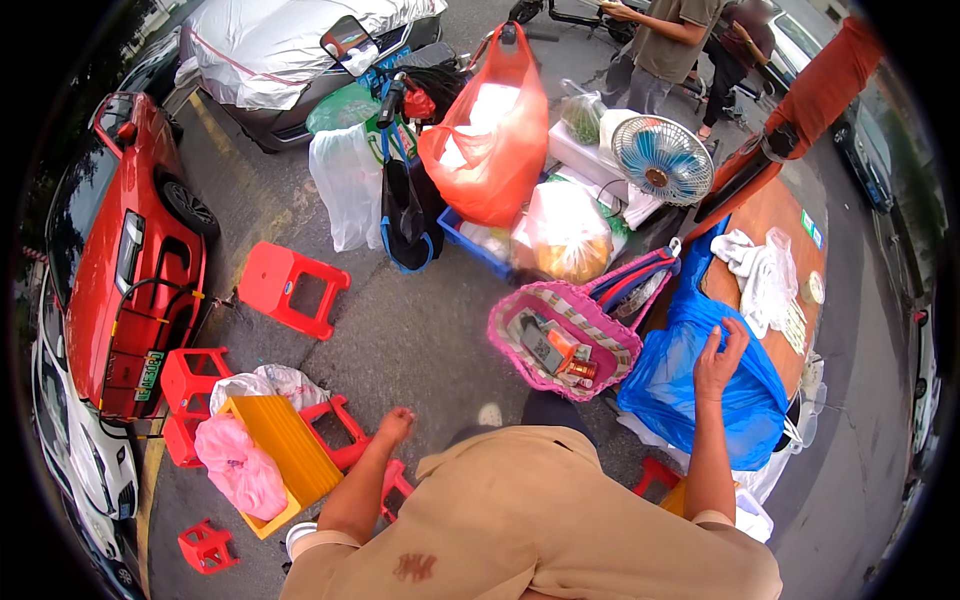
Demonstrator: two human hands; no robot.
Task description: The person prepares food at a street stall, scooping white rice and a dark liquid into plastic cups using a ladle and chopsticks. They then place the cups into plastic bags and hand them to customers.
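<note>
My right hand (721, 361) is over a blue plastic bag (675, 375) at the side of a brown wooden tabletop (765, 202). Its fingers are spread and grip nothing; whether they touch the plastic is hard to judge. Just left of that bag, a pink woven basket (501, 330) holds banknotes (581, 349), a card with a printed code (541, 346) and a small red-and-gold box (581, 368). My left hand (396, 426) hangs over the pavement with curled fingers, near a red plastic stool (341, 439). Nothing shows in it, but its palm is hidden.
A loaded scooter ahead carries a red plastic bag (487, 150), a blue crate (472, 244) and a fan (661, 161). A white cloth (746, 262) lies on the tabletop. Left are a red stool (289, 289), a yellow box (281, 442) and a red car (135, 247). A person (667, 45) stands beyond.
</note>
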